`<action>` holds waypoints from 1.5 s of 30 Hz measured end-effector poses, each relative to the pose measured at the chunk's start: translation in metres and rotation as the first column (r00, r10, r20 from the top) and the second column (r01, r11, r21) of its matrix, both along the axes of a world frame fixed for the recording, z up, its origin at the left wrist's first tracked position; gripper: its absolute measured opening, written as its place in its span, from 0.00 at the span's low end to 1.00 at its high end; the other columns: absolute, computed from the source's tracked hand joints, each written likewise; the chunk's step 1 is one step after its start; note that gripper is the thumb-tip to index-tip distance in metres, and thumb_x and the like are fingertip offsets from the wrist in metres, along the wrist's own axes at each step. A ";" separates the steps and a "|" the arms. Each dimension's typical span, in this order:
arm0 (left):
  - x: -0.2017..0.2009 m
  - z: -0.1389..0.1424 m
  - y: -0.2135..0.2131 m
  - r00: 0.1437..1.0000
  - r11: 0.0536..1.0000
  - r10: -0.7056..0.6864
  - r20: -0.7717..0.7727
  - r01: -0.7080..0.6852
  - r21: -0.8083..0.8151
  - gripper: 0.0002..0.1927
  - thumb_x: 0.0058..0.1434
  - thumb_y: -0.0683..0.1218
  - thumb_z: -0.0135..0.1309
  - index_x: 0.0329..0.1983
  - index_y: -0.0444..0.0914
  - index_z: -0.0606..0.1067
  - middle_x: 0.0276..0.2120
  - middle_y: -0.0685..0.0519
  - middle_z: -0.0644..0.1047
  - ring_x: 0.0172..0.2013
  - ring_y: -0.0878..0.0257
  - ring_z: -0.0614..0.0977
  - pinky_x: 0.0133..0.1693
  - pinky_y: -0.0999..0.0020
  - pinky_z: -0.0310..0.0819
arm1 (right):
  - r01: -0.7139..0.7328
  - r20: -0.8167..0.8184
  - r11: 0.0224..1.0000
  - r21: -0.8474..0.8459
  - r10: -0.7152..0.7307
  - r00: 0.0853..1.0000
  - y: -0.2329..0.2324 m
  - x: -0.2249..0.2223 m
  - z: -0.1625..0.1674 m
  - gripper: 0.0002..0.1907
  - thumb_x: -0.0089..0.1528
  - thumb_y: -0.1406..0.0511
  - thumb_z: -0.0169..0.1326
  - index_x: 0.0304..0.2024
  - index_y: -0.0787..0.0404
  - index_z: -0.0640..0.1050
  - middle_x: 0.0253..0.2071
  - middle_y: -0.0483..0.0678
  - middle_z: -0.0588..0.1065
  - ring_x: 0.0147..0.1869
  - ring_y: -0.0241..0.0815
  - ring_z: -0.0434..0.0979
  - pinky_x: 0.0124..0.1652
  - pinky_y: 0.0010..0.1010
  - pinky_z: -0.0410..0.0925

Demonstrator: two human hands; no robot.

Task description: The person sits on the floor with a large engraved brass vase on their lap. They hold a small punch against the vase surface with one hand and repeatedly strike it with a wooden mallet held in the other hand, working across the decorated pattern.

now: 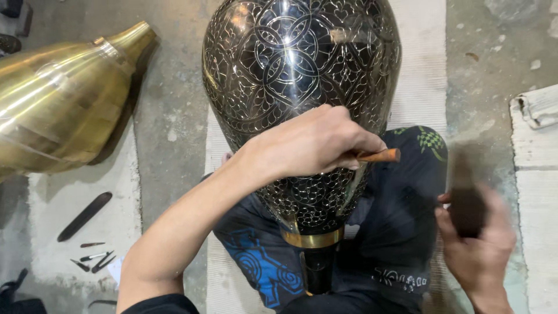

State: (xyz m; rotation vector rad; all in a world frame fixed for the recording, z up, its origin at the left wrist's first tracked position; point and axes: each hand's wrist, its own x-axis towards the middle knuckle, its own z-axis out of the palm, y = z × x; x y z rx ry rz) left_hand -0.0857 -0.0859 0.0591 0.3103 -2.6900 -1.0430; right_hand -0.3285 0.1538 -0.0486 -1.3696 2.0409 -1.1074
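Note:
A large black metal vase (296,64) with fine engraved gold-line patterns lies on its side across my lap, its neck with a brass band (312,238) pointing toward me. My left hand (308,142) rests on the vase's belly and grips a thin chisel with a wooden end (381,156), held against the surface. My right hand (479,247) is at the lower right, apart from the vase, closed around a dark wooden mallet (467,200) that is blurred by motion.
A big plain brass vase (58,99) lies at the left. Several small chisels (96,259) and a long dark tool (84,216) lie on a pale mat at lower left. A white mat (418,70) runs under the vase; a white slab (537,145) sits at right.

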 end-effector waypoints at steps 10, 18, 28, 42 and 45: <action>0.018 -0.002 0.021 0.968 0.972 0.232 -0.095 -0.227 0.060 0.16 0.60 0.42 0.64 0.52 0.37 0.79 0.32 0.45 0.82 0.31 0.49 0.84 0.35 0.58 0.78 | -0.151 -0.189 0.980 0.130 0.174 0.966 -0.039 -0.009 0.059 0.20 0.60 0.71 0.62 0.55 0.62 0.75 0.39 0.53 0.80 0.38 0.46 0.81 0.41 0.33 0.72; 0.033 -0.007 0.032 0.944 0.962 0.267 -0.191 -0.249 0.114 0.17 0.65 0.42 0.62 0.56 0.37 0.74 0.40 0.49 0.84 0.39 0.54 0.87 0.42 0.65 0.83 | -0.235 -0.444 0.938 0.253 0.328 0.834 -0.048 -0.008 0.076 0.28 0.58 0.71 0.62 0.61 0.57 0.75 0.41 0.58 0.80 0.37 0.54 0.82 0.37 0.37 0.72; 0.030 -0.022 0.065 0.707 0.745 0.667 -0.234 -0.633 0.212 0.20 0.64 0.38 0.63 0.59 0.39 0.73 0.37 0.50 0.83 0.38 0.64 0.89 0.41 0.71 0.84 | -0.317 -0.534 0.891 0.326 0.450 0.716 -0.085 -0.008 0.085 0.37 0.52 0.73 0.59 0.66 0.58 0.72 0.43 0.54 0.80 0.35 0.55 0.80 0.34 0.39 0.71; 0.029 -0.014 0.059 0.752 0.792 0.609 -0.251 -0.595 0.139 0.20 0.64 0.37 0.62 0.58 0.38 0.73 0.38 0.51 0.83 0.37 0.61 0.88 0.40 0.70 0.82 | -0.515 -0.436 0.856 0.040 0.479 0.762 -0.105 -0.043 0.106 0.28 0.63 0.77 0.53 0.67 0.65 0.71 0.39 0.53 0.74 0.39 0.44 0.74 0.42 0.34 0.68; 0.028 -0.006 0.047 0.831 0.852 0.523 -0.189 -0.512 0.106 0.19 0.65 0.40 0.63 0.58 0.40 0.74 0.39 0.50 0.84 0.35 0.58 0.87 0.38 0.68 0.81 | -0.365 -0.174 0.929 -0.069 0.349 0.921 -0.099 -0.033 0.101 0.26 0.61 0.76 0.56 0.62 0.67 0.67 0.41 0.55 0.74 0.42 0.45 0.76 0.41 0.34 0.69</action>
